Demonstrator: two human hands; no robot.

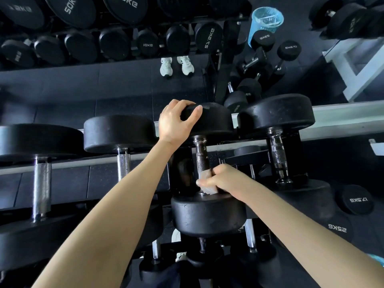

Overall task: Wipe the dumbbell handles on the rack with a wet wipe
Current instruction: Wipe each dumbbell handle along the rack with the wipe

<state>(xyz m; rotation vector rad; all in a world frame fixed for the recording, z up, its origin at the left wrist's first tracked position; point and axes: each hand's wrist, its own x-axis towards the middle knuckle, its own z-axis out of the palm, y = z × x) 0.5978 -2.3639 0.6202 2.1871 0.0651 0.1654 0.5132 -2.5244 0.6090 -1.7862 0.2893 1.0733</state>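
The right hand (223, 179) grips the wet wipe (204, 180) around the near end of the handle (201, 156) of the middle dumbbell (207, 213) on the rack — wiping is underway. The left hand (176, 121) clasps its far head, steadying it. Next — likely a stroke up the handle.

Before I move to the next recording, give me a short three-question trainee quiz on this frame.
1. True or false: the left hand grips the far dumbbell head above the part being wiped.
2. Where on the dumbbell handle is the wet wipe? A) right beside the far dumbbell head, B) close to the near dumbbell head, C) off the handle entirely.
3. Which hand holds the wet wipe?
Key: 1 true; 2 B; 3 the right hand.
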